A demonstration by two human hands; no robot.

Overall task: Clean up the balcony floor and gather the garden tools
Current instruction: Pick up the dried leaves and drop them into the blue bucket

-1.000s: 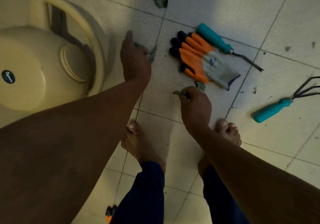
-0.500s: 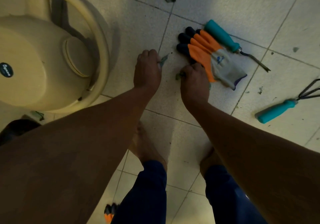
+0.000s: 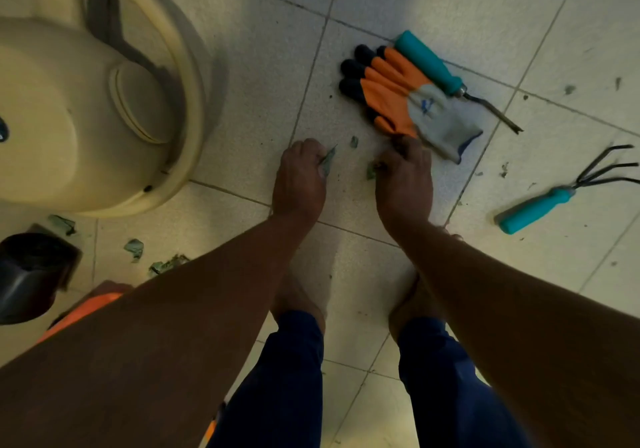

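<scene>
While both arms reach down to the tiled floor (image 3: 242, 49), the left hand (image 3: 300, 179) pinches a grey-green leaf scrap (image 3: 327, 160) and the right hand (image 3: 403, 177) curls round another scrap (image 3: 371, 171). Just beyond the right hand lie orange gloves (image 3: 391, 91) touching a teal-handled weeder (image 3: 429, 63); a teal-handled hand rake (image 3: 540, 207) lies well apart to the right

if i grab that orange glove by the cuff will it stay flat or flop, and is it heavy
The orange glove will probably flop: it looks like soft knit fabric lying limp and flat on the tile floor. It is likely light for its size, being thin cloth with a coating. Its fingers lie against the teal-handled tool, so lifting may nudge that tool.
</scene>
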